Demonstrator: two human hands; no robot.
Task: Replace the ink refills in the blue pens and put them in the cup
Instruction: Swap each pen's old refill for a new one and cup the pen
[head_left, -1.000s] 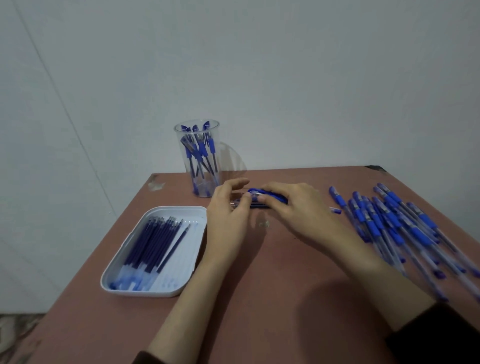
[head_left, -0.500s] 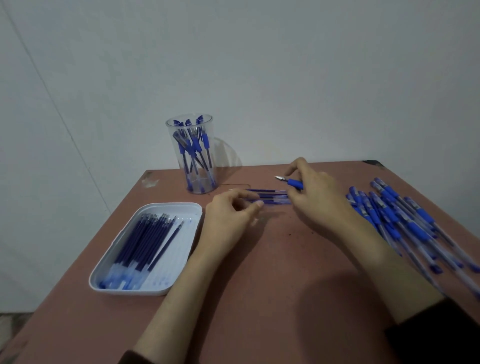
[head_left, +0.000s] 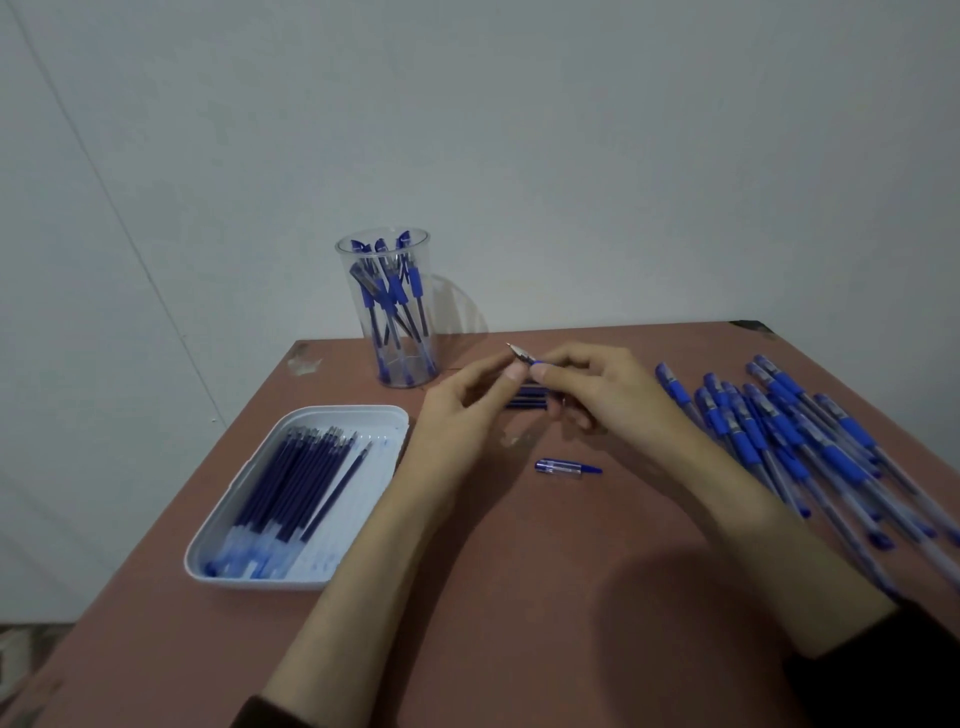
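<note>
Cup (head_left: 387, 358), clear plastic, at far edge of bench (head_left: 519, 597): blue pens (head_left: 395, 291) standing inside, leaning. Tray (head_left: 249, 574), white, left of the hands: dark refills (head_left: 291, 483) lying side by side. Loose pens (head_left: 779, 431) heaped at right. Cap (head_left: 566, 467) lying alone on bench. Pen (head_left: 522, 357) raised between cup and heap: right hand (head_left: 597, 395) fingers pinching its blue grip, left hand (head_left: 457, 415) fingers pinching beside the metal tip.
</note>
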